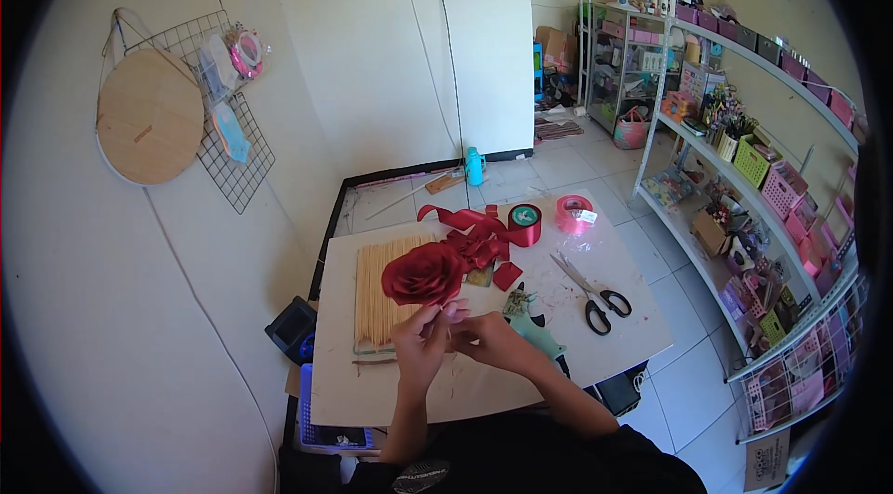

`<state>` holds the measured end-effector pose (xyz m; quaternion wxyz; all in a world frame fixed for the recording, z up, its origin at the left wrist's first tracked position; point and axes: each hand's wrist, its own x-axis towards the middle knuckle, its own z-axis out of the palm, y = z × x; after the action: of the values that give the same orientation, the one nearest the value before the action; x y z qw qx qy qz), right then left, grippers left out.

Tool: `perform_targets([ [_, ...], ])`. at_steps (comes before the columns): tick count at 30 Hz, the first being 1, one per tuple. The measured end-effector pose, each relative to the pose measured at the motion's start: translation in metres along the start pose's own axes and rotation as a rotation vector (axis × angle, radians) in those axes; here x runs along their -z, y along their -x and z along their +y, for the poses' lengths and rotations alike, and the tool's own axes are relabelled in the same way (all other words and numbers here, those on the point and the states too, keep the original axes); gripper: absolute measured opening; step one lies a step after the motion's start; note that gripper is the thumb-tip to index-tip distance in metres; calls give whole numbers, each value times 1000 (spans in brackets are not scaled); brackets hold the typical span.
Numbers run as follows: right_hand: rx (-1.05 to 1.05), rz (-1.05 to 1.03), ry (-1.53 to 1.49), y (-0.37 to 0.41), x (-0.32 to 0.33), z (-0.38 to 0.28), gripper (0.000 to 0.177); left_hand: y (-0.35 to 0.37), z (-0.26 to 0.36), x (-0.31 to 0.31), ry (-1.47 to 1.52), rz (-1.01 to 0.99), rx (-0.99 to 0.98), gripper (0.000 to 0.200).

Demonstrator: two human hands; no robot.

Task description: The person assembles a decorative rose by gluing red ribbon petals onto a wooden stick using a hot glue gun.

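A dark red ribbon rose (425, 273) is held upright above the white table (614, 327). My left hand (420, 338) grips it from below at its base. My right hand (486, 336) touches the same base from the right, fingers pinched against it. Beneath the rose lies a bundle of thin wooden sticks (374, 303). Cut red ribbon pieces (479, 247) and a red ribbon roll (525, 224) lie just beyond the rose.
Black-handled scissors (592, 292) lie at the right of the table, a pink ribbon roll (573, 213) at the far edge, a green glue gun (528, 317) near my right wrist. Shelves of craft goods (744, 178) line the right wall. A blue crate (327, 433) sits below the table's left.
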<state>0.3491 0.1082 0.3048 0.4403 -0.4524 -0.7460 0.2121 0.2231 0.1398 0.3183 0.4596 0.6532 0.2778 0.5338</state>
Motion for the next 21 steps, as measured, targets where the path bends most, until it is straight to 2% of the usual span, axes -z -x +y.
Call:
perform_targets([
  [2, -60, -33, 13, -1, 9, -1, 18, -4, -3, 3, -21, 16, -55, 16],
  [4, -120, 130, -108, 0, 24, 7, 22, -7, -6, 8, -43, 34, -112, 16],
  [6, -212, 132, 59, -2, 52, 23, 22, -7, -9, 12, -18, 79, -182, 17],
  [8, -403, 101, 317, -12, 73, 33, 26, -7, -7, 13, -18, 87, -214, 18],
  [9, -402, 100, 320, -14, 77, 46, 26, -7, -6, 12, -19, 89, -242, 19],
  [11, -524, 105, 533, -23, 79, 79, 36, -5, -3, 11, -46, 86, -260, 19],
  [13, -551, 65, 574, -30, 75, 95, 40, -2, -2, 10, -81, 85, -277, 19],
  [15, -583, 21, 611, -36, 70, 104, 45, 2, -2, 9, 112, 25, -67, 21],
  [21, -641, -37, 664, -50, 57, 134, 57, 5, 14, 11, 206, -3, 122, 25],
])
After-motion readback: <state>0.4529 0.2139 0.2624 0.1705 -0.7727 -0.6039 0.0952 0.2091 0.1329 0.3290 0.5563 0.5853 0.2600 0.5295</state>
